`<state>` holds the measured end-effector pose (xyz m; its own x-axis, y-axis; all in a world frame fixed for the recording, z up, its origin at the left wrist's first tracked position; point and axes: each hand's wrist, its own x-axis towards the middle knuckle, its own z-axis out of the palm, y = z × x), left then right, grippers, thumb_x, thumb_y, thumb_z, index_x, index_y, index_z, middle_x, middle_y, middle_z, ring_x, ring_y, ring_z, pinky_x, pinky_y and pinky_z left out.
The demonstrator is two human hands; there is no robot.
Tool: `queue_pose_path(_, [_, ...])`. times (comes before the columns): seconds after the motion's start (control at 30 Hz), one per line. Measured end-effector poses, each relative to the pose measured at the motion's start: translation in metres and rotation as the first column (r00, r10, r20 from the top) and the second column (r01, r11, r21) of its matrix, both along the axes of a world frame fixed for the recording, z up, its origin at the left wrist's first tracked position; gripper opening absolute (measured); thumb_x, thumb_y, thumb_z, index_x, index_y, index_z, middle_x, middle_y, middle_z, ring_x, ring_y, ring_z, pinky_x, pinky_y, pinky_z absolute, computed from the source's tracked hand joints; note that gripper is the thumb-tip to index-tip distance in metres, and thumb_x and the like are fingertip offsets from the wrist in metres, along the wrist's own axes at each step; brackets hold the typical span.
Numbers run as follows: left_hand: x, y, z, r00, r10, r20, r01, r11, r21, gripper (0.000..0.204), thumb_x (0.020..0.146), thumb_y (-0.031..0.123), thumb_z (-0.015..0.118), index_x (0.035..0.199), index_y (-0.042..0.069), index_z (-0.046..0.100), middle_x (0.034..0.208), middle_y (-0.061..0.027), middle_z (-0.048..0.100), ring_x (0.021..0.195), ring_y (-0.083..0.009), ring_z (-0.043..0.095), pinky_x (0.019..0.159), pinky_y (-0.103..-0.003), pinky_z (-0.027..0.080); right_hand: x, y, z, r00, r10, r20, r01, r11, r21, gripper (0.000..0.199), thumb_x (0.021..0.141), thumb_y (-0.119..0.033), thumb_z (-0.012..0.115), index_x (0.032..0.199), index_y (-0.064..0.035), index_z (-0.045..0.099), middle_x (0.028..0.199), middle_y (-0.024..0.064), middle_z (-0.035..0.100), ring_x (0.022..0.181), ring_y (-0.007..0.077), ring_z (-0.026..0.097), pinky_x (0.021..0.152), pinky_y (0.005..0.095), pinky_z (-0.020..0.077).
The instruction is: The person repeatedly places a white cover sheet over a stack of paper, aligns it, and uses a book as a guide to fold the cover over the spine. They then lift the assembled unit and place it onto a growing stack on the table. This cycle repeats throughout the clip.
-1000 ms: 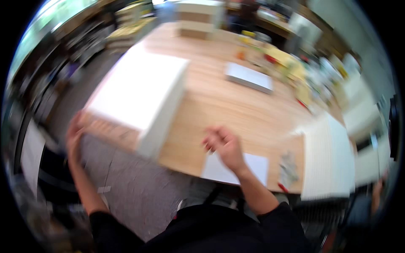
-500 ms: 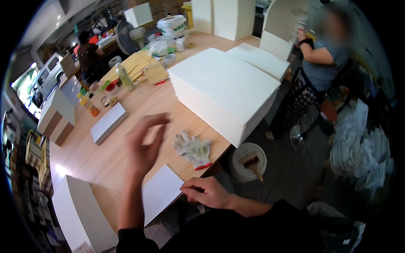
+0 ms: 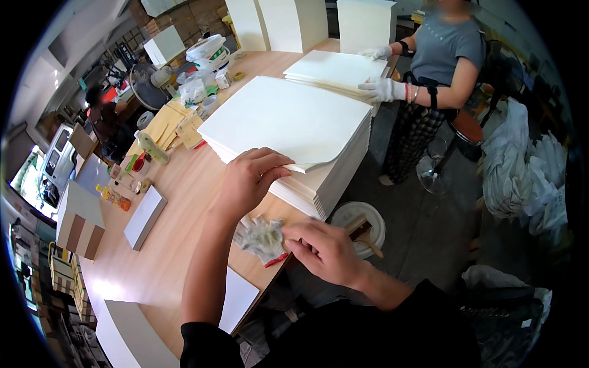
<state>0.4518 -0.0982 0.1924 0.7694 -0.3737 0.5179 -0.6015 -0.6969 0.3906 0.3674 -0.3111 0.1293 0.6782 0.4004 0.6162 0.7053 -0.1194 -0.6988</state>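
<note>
My left hand [image 3: 253, 181] pinches the near corner of the top white sheet [image 3: 288, 116], which is lifted a little and bent off the stack [image 3: 346, 184] beneath. Lower and to the right, my right hand [image 3: 325, 250] hovers with its fingers curled in, and nothing shows in them. Just left of it, a used work glove [image 3: 261, 238] with a red cuff lies on the table. A smaller white board [image 3: 238, 300] rests at the table's near edge, partly behind my left forearm.
The wooden table [image 3: 178, 214] holds a second white stack [image 3: 337, 67], where a co-worker's gloved hands [image 3: 383, 89] rest. Left are a thin white block [image 3: 145, 218], bottles [image 3: 152, 148] and a stack of boards [image 3: 132, 337]. A bucket [image 3: 381, 227] with a brush stands on the floor.
My left hand has moved forward and right from above the table onto the corner of the stack's top sheet. My right hand has moved up and right, away from the small board.
</note>
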Motion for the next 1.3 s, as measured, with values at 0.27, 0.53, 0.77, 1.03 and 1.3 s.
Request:
queue_pose_path(0.27, [-0.009,-0.01,0.002,0.99,0.042,0.137,-0.061,0.988,0.142,0.018,0.094,0.009,0.073,0.112,0.005,0.073,0.103,-0.009,0.074,0.093,-0.0298,0.072,0.079,-0.041,0.057,0.011,0.001,0.019,0.958,-0.173,0.23,0.219,0.956,-0.193,0.039,0.093,-0.017,0.076,0.126,-0.0009,0.065,0.14,0.0179,0.062,0.088,0.0297,0.076,0.069,0.0373,0.0608])
queue_pose_path(0.53, [-0.012,-0.027,-0.011,0.962,0.166,0.218,-0.185,0.98,0.073,0.024,0.09,0.007,0.074,0.113,0.006,0.066,0.107,-0.0089,0.073,0.095,-0.0309,0.073,0.08,-0.041,0.057,0.017,-0.001,0.018,0.899,-0.327,0.291,0.425,0.811,-0.402,0.073,0.089,-0.027,0.081,0.148,0.0029,0.05,0.152,0.0285,0.05,0.069,0.0304,0.075,0.06,0.0359,0.06])
queue_pose_path(0.77, [0.007,-0.02,-0.002,0.941,0.318,-0.117,-0.335,0.818,-0.468,0.029,0.1,0.024,0.078,0.092,-0.001,0.064,0.082,-0.009,0.069,0.075,-0.0178,0.064,0.067,-0.033,0.049,0.015,0.003,0.026,0.901,-0.354,0.251,0.433,0.766,-0.474,0.081,0.091,-0.038,0.08,0.15,0.0061,0.047,0.152,0.0258,0.054,0.076,0.0346,0.077,0.061,0.0387,0.0614])
queue_pose_path(1.03, [-0.052,0.087,-0.011,0.993,0.055,-0.104,-0.118,0.459,-0.881,0.023,0.109,0.017,0.064,0.127,0.002,0.067,0.136,-0.0097,0.071,0.125,-0.0149,0.062,0.108,-0.034,0.049,0.02,-0.016,0.019,0.915,0.17,-0.366,-0.117,0.98,0.161,0.073,0.103,-0.052,0.065,0.144,0.0067,0.054,0.156,0.0295,0.051,0.089,0.0377,0.076,0.068,0.0384,0.0614])
queue_pose_path(1.3, [-0.208,0.189,-0.016,0.998,0.017,0.054,0.03,0.641,-0.767,0.008,0.102,0.009,0.07,0.109,0.006,0.067,0.166,-0.0232,0.043,0.154,-0.0293,0.043,0.109,-0.043,0.047,0.003,0.038,0.02,0.316,0.593,-0.74,-0.175,0.803,0.569,0.069,0.097,-0.018,0.065,0.155,0.0103,0.04,0.128,0.0242,0.07,0.105,0.0296,0.076,0.09,0.039,0.0625])
